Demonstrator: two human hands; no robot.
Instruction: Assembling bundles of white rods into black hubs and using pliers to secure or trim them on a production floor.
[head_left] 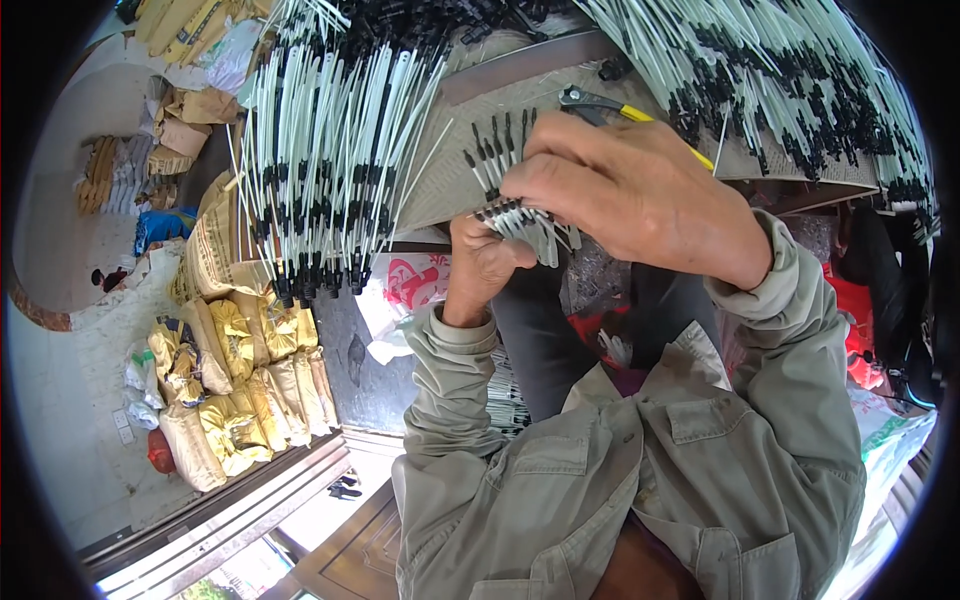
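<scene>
My left hand (478,262) is closed round a bundle of thin white rods with black fittings (515,215); the cut-looking pale ends point toward me. Over the bundle's right side bends my right hand (645,195), its fingers curled in and pressed together at the rods. What sits between those fingertips is hidden behind the hand. Several black-tipped rods (492,150) stick out beyond my hands, above the worktable (430,190). Just past my right knuckles lies a pair of pliers (585,100) with yellow-and-black handles.
A thick pile of similar rods (330,150) hangs over the table's left edge. Another large heap (770,80) covers the far right. Stacked brown and yellow packages (245,370) stand on the floor at left. A white-and-red plastic bag (405,290) lies below the table.
</scene>
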